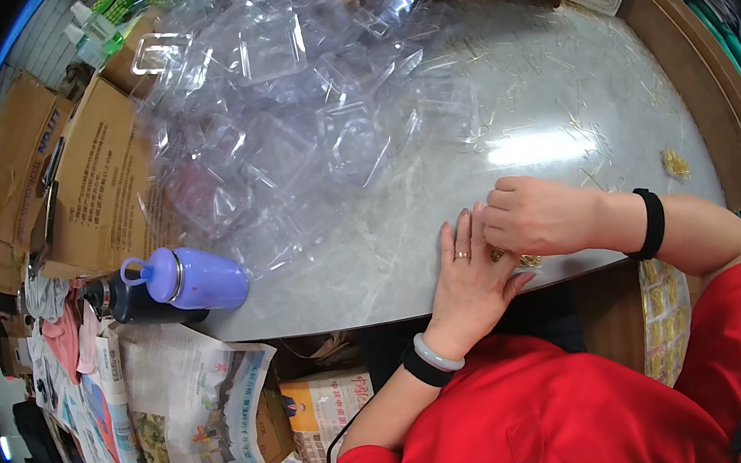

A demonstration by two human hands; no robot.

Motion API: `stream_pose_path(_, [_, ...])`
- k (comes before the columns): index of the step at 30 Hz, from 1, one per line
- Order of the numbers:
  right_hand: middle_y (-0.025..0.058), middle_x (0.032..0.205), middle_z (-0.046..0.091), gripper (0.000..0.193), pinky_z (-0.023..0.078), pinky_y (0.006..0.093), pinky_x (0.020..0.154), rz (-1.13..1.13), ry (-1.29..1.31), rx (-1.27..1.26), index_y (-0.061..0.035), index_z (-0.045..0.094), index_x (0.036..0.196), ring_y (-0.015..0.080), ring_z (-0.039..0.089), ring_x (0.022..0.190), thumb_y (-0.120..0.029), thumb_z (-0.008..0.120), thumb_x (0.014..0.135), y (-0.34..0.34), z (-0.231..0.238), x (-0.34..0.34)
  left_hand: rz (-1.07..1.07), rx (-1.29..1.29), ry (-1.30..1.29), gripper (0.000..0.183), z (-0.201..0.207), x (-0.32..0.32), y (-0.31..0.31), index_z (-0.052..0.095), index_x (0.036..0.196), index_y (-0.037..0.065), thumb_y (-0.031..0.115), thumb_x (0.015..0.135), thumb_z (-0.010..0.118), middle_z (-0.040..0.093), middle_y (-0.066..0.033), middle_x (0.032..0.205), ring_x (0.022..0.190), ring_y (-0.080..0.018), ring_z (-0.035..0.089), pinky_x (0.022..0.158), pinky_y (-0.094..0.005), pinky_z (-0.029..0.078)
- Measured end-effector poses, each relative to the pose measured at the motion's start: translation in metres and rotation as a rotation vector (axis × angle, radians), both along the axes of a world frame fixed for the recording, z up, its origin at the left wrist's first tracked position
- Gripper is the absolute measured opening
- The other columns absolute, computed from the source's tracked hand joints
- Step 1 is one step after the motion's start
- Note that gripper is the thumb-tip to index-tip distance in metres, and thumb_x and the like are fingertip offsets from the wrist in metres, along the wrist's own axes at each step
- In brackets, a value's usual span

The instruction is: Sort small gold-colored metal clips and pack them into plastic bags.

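Near the front edge of the table, my left hand (pixel 470 286) lies with its fingers stretched forward and its thumb apart. My right hand (pixel 531 216) is closed, fingers curled and pressed together right against the left fingertips; whatever it pinches is hidden. Partly covered by both hands is a small cluster of gold-coloured metal pieces (pixel 529 260). Many thin gold pin-like pieces (pixel 575 128) are strewn over the right and far parts of the grey table (pixel 376 277). A small gold heap (pixel 675 163) sits by the right edge.
A big pile of clear plastic boxes (pixel 276 141) covers the table's left and far side. Cardboard (pixel 100 172) walls the left, and a cardboard strip (pixel 693 71) the right. A purple bottle (pixel 200 278) lies at the left front edge. Newspaper (pixel 199 419) hangs below.
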State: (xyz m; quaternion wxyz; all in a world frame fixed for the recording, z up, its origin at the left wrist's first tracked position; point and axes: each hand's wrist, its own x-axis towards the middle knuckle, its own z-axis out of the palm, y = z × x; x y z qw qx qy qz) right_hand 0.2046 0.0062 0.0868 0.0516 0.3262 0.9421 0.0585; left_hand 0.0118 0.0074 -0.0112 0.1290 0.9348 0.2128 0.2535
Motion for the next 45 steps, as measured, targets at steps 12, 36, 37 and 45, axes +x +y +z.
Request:
stream_pose_path(12, [0.0181,0.127,0.057,0.044,0.046,0.0455,0.102,-0.511,0.7,-0.267,-0.0038,0.059,0.134,0.0365,0.056,0.116,-0.009,0.066,0.091,-0.057,-0.025,0.02,-0.001,0.003,0.003,0.048,0.009,0.001,-0.001,0.066,0.134,0.022,0.044,0.092,0.07,0.032,-0.021,0.161,0.148,-0.0442,0.029,0.117,-0.0628,0.027])
stream_pose_path(36, [0.0211,0.154,0.043,0.059,0.038,0.0527,0.116,-0.838,0.616,0.158,-0.01,0.052,0.145,0.0452,0.042,0.14,-0.01,0.069,0.089,-0.101,-0.079,-0.035,-0.229,-0.274,-0.108,0.108,0.01,-0.007,0.008,0.004,0.161,-0.005,0.029,0.083,0.071,0.019,-0.0263,0.166,0.154,-0.0427,0.021,0.125,-0.0548,0.019])
stream_pose_path(37, [0.0212,0.153,0.043,0.058,0.038,0.0526,0.116,-0.84,0.654,0.158,-0.0097,0.053,0.144,0.0448,0.043,0.14,-0.007,0.068,0.088,-0.101,-0.084,-0.034,-0.245,-0.359,-0.123,0.109,0.012,-0.009,0.009,0.003,0.161,-0.005,0.026,0.081,0.07,0.017,-0.0265,0.167,0.154,-0.0425,0.02,0.125,-0.0535,0.018])
stream_pose_path(45, [0.021,0.149,0.048,0.058,0.041,0.052,0.115,-0.842,0.798,0.271,-0.0069,0.058,0.138,0.0436,0.048,0.135,0.007,0.058,0.081,-0.111,-0.061,-0.035,-0.34,-0.925,-0.596,0.106,0.004,-0.017,0.017,0.002,0.161,-0.005,0.015,0.08,0.066,0.011,-0.0268,0.168,0.157,-0.0391,0.014,0.127,-0.0473,0.015])
